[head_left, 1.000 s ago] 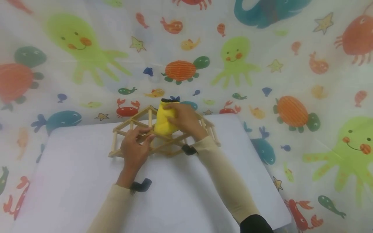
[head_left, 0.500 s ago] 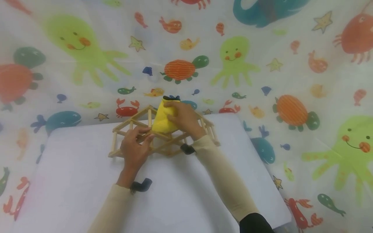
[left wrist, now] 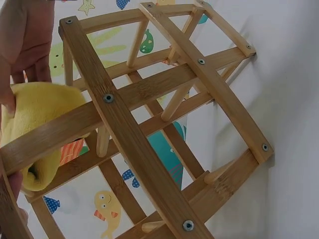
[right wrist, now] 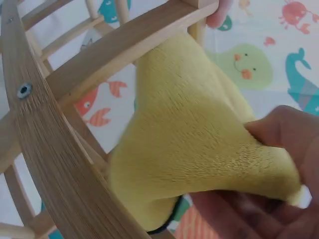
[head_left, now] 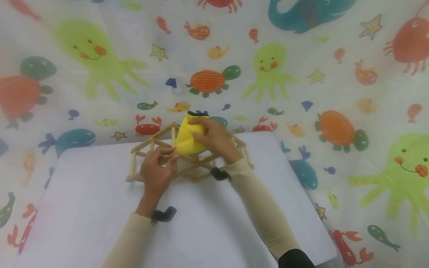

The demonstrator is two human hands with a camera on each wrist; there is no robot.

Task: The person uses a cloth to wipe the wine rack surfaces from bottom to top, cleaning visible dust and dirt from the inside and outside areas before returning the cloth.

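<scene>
The left hand (head_left: 155,171) grips the wooden lattice rack (left wrist: 144,156), likely stiff and standing on the white table (head_left: 214,234), while the right hand (head_left: 217,138) pinches against it a yellow cloth (head_left: 190,140), probably light, soft and best held bunched.

- The rack (left wrist: 154,88) stood on the counter (head_left: 83,201), before the backdrop (head_left: 228,41).
- The cloth (head_left: 188,139) was mid-rack, between left hand (head_left: 155,169) and right hand (head_left: 218,137).

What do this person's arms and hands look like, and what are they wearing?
Both the left hand and right hand are gloveless. Plain beige long sleeves cover the forearms. A small black attachment sits at each wrist, and something black covers part of the right arm.
</scene>
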